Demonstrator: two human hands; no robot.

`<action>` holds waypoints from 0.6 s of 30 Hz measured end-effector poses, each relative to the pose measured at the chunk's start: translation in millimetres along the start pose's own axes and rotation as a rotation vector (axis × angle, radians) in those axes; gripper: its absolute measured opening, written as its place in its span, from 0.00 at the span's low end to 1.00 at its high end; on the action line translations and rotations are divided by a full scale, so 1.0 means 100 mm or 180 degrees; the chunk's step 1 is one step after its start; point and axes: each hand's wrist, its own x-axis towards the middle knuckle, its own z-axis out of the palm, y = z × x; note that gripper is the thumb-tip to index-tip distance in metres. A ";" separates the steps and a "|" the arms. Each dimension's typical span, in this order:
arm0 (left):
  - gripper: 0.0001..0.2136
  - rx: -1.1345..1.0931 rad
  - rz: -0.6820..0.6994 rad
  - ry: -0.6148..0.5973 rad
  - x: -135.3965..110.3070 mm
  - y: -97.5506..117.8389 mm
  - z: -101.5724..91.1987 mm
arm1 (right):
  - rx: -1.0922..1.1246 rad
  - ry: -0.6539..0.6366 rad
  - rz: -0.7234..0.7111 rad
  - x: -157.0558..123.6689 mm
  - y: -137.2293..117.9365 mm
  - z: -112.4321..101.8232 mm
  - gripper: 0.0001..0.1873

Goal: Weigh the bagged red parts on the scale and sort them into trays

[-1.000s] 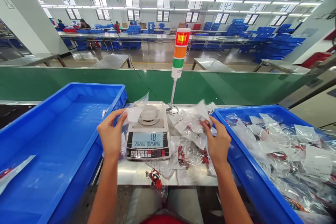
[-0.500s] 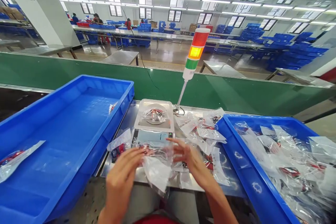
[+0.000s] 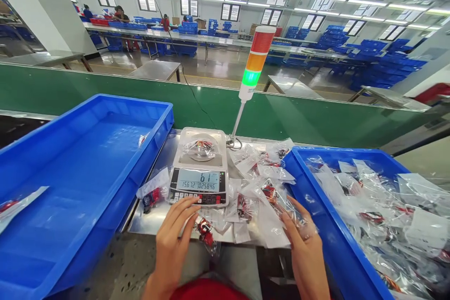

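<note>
Clear bag (image 3: 270, 192) is now sitting farther right vs. earlier, R hand (image 3: 304, 243) pinching its film; L hand (image 3: 176, 234) is hovering, fingers half-bent, near a red-parts bag (image 3: 207, 236), can't tell if gripping. Prob. best: keeping L fingertips off the scale (image 3: 198, 166) ahead, no extra load.

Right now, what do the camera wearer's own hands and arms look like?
The left hand and right hand are bare, five-fingered, with no gloves, rings or wristbands visible. No sleeves show on the visible wrists. A red garment appears at the bottom edge.
</note>
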 end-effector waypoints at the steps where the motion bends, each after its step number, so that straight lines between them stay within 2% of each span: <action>1: 0.10 0.0079 -0.0038 0.0070 0.01 -0.03 -0.02 | -0.0046 -0.0011 -0.0039 0.02 0.02 0.03 0.47; 6: 0.09 0.0291 -0.0120 0.0254 0.07 -0.15 -0.11 | -0.0075 -0.0158 -0.0205 0.07 0.15 0.20 0.48; 10: 0.08 0.0499 0.0020 0.0381 0.33 -0.29 -0.10 | -0.0698 -0.0475 -0.0247 0.12 0.26 0.20 0.49; 12: 0.09 0.0551 0.0111 0.0257 0.55 -0.38 -0.05 | -0.1080 -0.0601 -0.0319 0.15 0.33 0.15 0.47; 14: 0.12 0.0597 0.0214 -0.0027 0.79 -0.47 0.06 | -0.1284 -0.0566 -0.0397 0.18 0.38 0.09 0.45; 18: 0.17 0.0620 0.0205 -0.0651 1.18 -0.61 0.34 | -0.1248 -0.0460 -0.0410 0.21 0.41 0.00 0.44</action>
